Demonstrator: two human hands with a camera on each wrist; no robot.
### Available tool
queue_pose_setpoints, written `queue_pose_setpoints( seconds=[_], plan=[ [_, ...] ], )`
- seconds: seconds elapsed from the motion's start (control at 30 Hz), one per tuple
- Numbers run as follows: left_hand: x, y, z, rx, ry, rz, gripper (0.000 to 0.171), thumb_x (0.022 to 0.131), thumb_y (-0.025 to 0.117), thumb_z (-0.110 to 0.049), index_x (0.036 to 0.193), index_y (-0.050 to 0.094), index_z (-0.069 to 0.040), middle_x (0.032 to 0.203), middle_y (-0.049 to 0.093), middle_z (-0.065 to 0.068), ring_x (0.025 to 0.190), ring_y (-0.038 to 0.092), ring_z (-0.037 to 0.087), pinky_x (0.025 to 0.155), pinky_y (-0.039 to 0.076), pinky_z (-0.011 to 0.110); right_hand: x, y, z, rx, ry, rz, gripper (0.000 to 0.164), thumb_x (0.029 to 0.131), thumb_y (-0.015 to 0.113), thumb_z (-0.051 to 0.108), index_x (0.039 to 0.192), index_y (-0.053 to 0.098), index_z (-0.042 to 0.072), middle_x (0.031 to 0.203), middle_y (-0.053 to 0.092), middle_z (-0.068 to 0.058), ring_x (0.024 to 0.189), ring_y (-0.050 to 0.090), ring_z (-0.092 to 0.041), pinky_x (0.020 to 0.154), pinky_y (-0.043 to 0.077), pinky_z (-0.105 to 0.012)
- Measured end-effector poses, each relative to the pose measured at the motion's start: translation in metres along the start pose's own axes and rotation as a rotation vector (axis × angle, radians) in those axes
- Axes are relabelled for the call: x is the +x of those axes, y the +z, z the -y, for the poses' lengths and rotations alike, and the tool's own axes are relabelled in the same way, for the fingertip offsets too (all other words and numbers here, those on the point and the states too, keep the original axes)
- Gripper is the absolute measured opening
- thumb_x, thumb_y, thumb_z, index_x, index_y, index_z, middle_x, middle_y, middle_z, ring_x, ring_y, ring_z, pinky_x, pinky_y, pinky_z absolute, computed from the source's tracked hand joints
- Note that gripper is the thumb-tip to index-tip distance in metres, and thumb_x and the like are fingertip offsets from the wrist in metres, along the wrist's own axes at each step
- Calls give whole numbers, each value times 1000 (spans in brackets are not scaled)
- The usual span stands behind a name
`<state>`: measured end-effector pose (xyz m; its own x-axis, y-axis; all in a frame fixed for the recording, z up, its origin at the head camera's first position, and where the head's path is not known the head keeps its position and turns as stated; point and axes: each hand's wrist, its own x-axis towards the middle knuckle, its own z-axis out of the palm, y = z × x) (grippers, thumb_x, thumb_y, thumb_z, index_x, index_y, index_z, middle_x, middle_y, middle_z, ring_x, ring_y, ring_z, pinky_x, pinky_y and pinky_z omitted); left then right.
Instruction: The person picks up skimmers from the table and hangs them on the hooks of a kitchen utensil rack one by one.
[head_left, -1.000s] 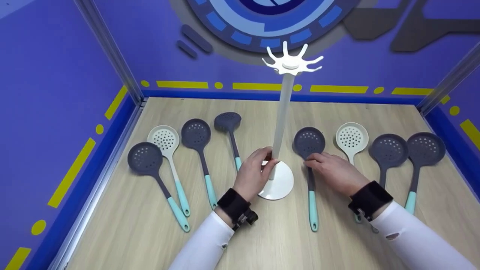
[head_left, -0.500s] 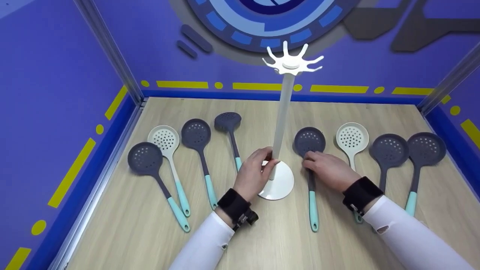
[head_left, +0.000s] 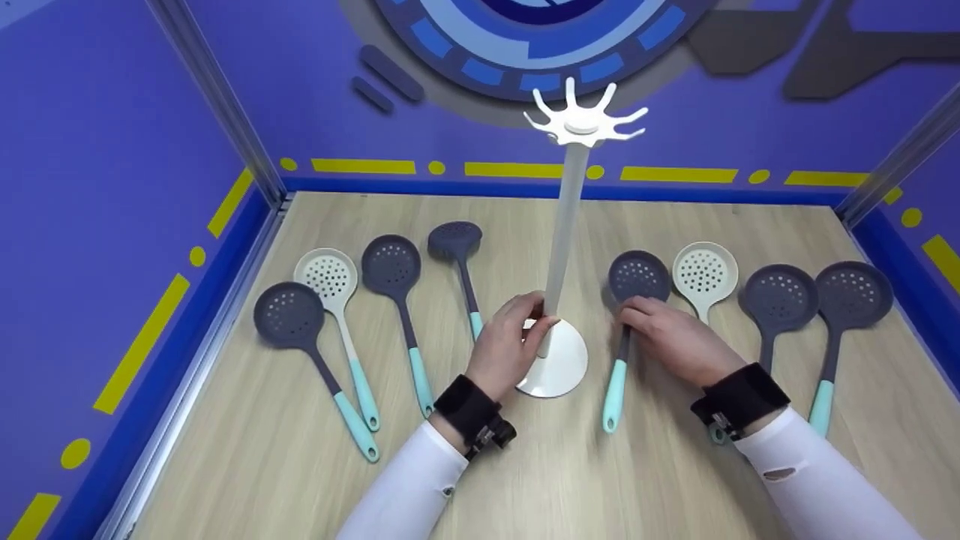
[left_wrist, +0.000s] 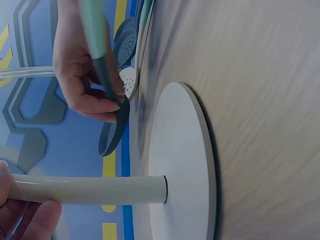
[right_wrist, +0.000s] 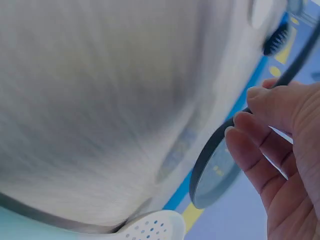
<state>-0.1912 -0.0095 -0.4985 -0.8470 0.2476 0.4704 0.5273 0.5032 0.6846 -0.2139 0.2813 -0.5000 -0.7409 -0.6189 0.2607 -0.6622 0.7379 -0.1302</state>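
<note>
Blue walls (head_left: pixel 97 195) bordered the wood-grain surface (head_left: pixel 540 487), where the head view showed your left hand (head_left: pixel 501 352), fingers gripping the white stand (head_left: pixel 568 225), and your right hand (head_left: pixel 679 341) holding a dark skimmer (head_left: pixel 639 276) to the stand's right. The left wrist view showed that skimmer clear of the surface; in the right wrist view, your fingers pinched its neck.

Bright head view, dimmer wrist views, softly shadowed tabletop (head_left: pixel 540 472)
</note>
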Motion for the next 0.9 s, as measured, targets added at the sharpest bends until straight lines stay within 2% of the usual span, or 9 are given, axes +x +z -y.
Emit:
queue_pose_setpoints(
  seconds=[0.17, 0.3, 0.43, 0.53, 0.67, 0.9],
  plan=[
    [1, 1, 1, -13, 6, -7, 31, 103, 60, -34, 126, 63, -13, 109, 69, 2, 104, 69, 10, 79, 57, 12, -1, -14, 9, 75, 45, -105, 26, 91, 71, -3, 112, 69, 13, 112, 67, -1, 104, 66, -18, 91, 57, -37],
    [1, 1, 1, -11, 6, -9, 31, 103, 60, -35, 124, 63, -13, 108, 69, 2, 104, 69, 9, 80, 57, 12, 2, -31, 22, 130, 93, -194, 25, 93, 69, -5, 111, 67, 12, 107, 69, 1, 101, 64, -15, 89, 54, -34],
    [1, 1, 0, -2, 7, -7, 32, 102, 60, -36, 124, 63, -13, 108, 69, 2, 103, 69, 9, 80, 57, 12, 6, -50, 37, 173, 147, -307, 18, 95, 67, -4, 108, 65, 9, 101, 67, -1, 94, 62, -14, 82, 50, -25],
    [1, 2, -1, -5, 3, -1, 32, 103, 60, -35, 124, 63, -13, 108, 69, 2, 103, 69, 9, 80, 57, 11, 10, -62, 48, 211, 193, -386, 14, 97, 66, 0, 110, 64, 7, 105, 69, -3, 94, 64, -12, 81, 48, -13],
    [1, 2, -2, -28, -18, 14, 31, 103, 60, -34, 126, 63, -13, 109, 69, 2, 104, 69, 9, 80, 56, 11, 16, -74, 62, 271, 243, -471, 19, 100, 64, 5, 119, 65, 6, 113, 71, -5, 96, 66, -10, 86, 46, -4],
    [1, 0, -1, -54, -40, 17, 32, 102, 60, -36, 126, 63, -15, 109, 69, 1, 105, 69, 9, 81, 57, 12, 21, -89, 81, 246, 258, -571, 28, 103, 60, 7, 130, 64, 7, 105, 67, -7, 90, 59, -6, 81, 43, -7]
  ],
)
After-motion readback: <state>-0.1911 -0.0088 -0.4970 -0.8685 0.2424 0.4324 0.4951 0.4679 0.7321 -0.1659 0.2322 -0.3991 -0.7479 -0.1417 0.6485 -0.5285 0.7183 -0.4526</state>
